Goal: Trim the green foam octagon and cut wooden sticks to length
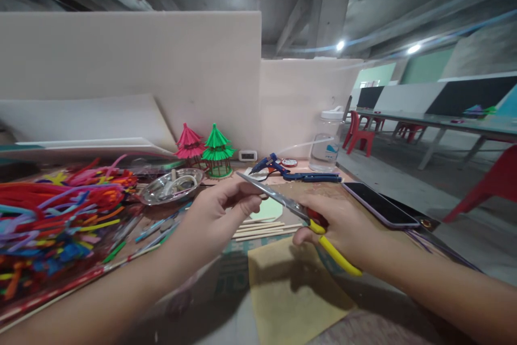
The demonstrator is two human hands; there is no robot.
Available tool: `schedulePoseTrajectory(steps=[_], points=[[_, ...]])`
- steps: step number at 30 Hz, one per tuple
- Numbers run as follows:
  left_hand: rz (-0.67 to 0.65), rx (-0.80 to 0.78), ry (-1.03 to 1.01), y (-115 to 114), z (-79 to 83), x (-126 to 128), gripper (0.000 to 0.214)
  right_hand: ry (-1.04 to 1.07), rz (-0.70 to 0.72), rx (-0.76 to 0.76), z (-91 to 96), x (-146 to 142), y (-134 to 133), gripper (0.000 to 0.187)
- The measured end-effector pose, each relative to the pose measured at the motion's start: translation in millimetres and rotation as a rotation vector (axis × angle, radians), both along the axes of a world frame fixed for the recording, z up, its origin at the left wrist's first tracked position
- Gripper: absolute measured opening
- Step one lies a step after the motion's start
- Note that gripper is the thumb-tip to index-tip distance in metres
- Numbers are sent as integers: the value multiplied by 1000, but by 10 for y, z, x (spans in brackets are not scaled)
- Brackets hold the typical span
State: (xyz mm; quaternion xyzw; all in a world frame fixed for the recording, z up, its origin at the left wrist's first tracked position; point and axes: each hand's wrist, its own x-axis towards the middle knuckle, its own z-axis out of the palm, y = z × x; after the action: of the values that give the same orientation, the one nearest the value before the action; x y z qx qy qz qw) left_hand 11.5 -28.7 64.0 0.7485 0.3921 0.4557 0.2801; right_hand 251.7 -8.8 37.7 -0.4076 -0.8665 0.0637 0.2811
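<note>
My right hand (343, 218) is closed around the yellow-handled scissors (278, 194), whose metal blades point up and to the left. Opposite it, my left hand (220, 210) has thumb and fingers pinched together right beside the blades. A small dark bit shows at its fingertips, too little to name. Beneath the hands lie several thin wooden sticks (262, 231) and a pale green paper piece (270, 209). Closer to me, a yellowish paper sheet (297, 291) rests on the table under the shadow of my right hand.
Coloured pipe cleaners (60, 210) pile up at left, beside a metal dish (151, 191). Pink (189, 143) and green (218, 146) small pagoda models stand behind. A blue glue gun (269, 163), blue-handled pliers (311, 177), a water jug (324, 143) and a phone (379, 204) lie beyond or right.
</note>
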Motion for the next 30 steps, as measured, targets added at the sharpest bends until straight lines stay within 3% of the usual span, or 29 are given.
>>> schedulePoseTrajectory(steps=[3, 8, 10, 13, 18, 30], points=[[-1, -5, -5, 50, -5, -25, 17, 23, -41, 38, -16, 33, 111, 35], [-21, 15, -52, 126, -36, -46, 20, -16, -253, 100, -169, 245, 560, 44], [43, 103, -6, 169, -132, -55, 20, -83, -312, 104, -292, 342, 736, 42], [148, 301, 225, 249, -369, -76, 19, -183, -403, 118, -485, 453, 912, 40], [84, 437, 475, 326, -669, -83, 19, -286, -440, -23, -632, 531, 1037, 48], [16, 491, 537, 299, -647, -81, 9, -362, -434, -60, -641, 542, 1063, 61]])
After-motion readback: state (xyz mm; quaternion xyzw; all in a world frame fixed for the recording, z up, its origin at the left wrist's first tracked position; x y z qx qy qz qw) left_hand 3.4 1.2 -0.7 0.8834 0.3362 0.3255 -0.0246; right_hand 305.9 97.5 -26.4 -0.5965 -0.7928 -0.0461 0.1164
